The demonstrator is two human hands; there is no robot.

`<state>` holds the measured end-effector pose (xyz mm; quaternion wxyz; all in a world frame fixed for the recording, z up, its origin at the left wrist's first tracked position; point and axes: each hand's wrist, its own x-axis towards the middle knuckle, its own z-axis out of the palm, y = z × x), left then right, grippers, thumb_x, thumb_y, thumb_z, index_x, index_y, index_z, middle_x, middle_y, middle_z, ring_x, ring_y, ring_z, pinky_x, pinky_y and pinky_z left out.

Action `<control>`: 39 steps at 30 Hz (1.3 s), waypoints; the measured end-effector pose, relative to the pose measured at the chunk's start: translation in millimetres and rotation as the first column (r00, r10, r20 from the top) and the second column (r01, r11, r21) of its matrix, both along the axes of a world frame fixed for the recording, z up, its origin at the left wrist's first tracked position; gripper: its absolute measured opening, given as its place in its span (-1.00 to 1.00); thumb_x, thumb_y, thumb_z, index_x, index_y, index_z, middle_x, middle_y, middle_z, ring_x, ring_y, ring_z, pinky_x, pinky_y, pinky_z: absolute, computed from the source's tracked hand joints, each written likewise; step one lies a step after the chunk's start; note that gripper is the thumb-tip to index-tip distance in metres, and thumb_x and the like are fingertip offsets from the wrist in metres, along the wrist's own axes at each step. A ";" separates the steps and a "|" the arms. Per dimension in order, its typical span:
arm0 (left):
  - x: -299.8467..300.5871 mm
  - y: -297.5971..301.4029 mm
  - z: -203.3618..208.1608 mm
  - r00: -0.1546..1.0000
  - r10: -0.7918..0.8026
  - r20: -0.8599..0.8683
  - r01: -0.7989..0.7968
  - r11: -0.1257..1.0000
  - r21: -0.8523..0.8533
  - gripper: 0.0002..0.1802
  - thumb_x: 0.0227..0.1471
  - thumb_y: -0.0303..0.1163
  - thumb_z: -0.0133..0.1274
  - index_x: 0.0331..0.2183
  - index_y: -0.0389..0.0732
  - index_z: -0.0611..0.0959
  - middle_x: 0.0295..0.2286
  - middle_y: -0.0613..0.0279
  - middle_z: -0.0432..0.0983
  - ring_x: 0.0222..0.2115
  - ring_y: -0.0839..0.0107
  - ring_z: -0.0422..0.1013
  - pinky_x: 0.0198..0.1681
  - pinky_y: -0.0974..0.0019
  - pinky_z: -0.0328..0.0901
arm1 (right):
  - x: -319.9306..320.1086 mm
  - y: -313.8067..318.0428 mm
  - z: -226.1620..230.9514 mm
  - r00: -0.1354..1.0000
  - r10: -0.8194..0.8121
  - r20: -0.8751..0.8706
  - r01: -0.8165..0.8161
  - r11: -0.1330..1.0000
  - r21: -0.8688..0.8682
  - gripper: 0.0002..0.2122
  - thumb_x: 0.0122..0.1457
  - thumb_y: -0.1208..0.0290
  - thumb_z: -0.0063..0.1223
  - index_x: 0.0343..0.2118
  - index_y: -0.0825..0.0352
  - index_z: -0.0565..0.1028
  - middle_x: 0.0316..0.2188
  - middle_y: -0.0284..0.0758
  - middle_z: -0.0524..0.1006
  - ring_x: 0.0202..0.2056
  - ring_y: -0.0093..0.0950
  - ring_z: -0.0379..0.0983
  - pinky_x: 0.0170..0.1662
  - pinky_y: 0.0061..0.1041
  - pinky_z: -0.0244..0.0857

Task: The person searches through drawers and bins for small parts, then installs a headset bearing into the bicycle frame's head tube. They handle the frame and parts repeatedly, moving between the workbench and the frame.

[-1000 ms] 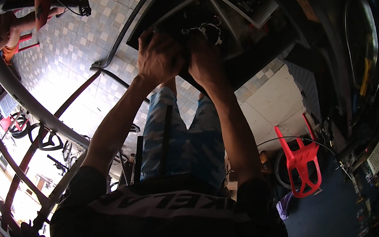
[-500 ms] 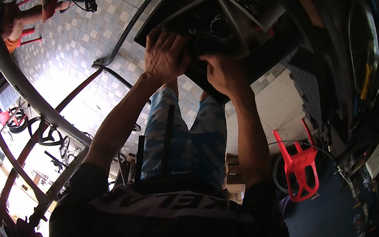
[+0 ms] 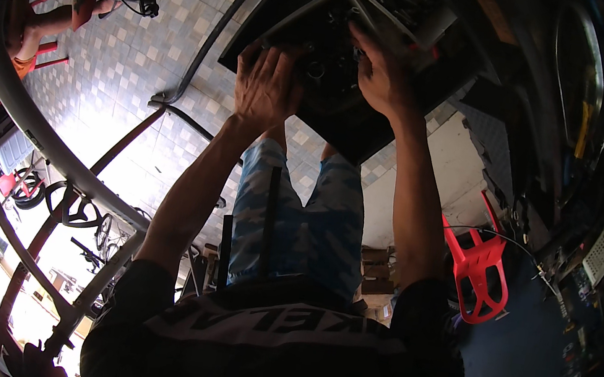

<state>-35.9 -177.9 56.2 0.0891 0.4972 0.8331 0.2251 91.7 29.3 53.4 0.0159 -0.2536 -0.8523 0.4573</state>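
A dark tray holding small metal parts sits in a larger black box ahead of me. My left hand is over its near left side, the fingers bent over the edge and their tips lost in shadow. Inside the tray is my right hand, its index finger stretched forward and its thumb apart, among the parts. Nothing shows in its grasp. A small ring-shaped part lies between the two hands. Most of the contents are too dark to make out.
Beyond the tray is another compartment with dark parts. A bicycle frame fills the left side. At the far left a person's bare leg shows. A red plastic chair stands at right, near shelves and a cable.
My right hand has moved away from the tray's near side, deeper into it and rightward, its index finger now extended. My left hand has stayed nearly in place.
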 end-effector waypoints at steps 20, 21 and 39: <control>0.7 -2.6 -2.6 0.999 0.034 -0.007 -0.034 0.999 0.029 -0.26 0.04 -0.36 0.10 0.27 -0.20 0.41 0.12 -0.07 0.43 0.13 0.01 0.36 0.23 -0.07 0.10 | 15.8 -37.3 -25.8 0.985 0.057 0.166 -0.056 0.998 -0.011 -0.39 0.31 0.51 -0.01 0.44 0.19 0.26 0.27 -0.02 0.46 0.21 -0.03 0.48 0.25 -0.19 0.42; 1.0 -3.7 -3.8 1.000 0.031 -0.003 -0.031 0.999 0.035 -0.26 0.04 -0.36 0.10 0.28 -0.20 0.40 0.12 -0.07 0.43 0.13 0.00 0.36 0.23 -0.07 0.10 | 19.3 -35.4 -14.1 0.983 0.058 0.173 -0.057 0.998 -0.007 -0.37 0.30 0.52 0.00 0.46 0.17 0.24 0.29 -0.03 0.44 0.21 -0.03 0.47 0.25 -0.18 0.42; 1.8 -4.9 -1.6 0.999 0.049 0.013 -0.050 0.999 0.019 -0.30 0.06 -0.37 0.05 0.27 -0.16 0.43 0.12 -0.05 0.43 0.14 -0.01 0.33 0.25 -0.02 0.10 | -15.9 -47.4 -13.8 0.895 0.423 0.140 -0.406 0.644 0.648 -0.57 0.13 0.38 0.20 0.10 0.32 0.61 0.28 -0.22 0.45 0.34 -0.25 0.27 0.44 -0.08 0.02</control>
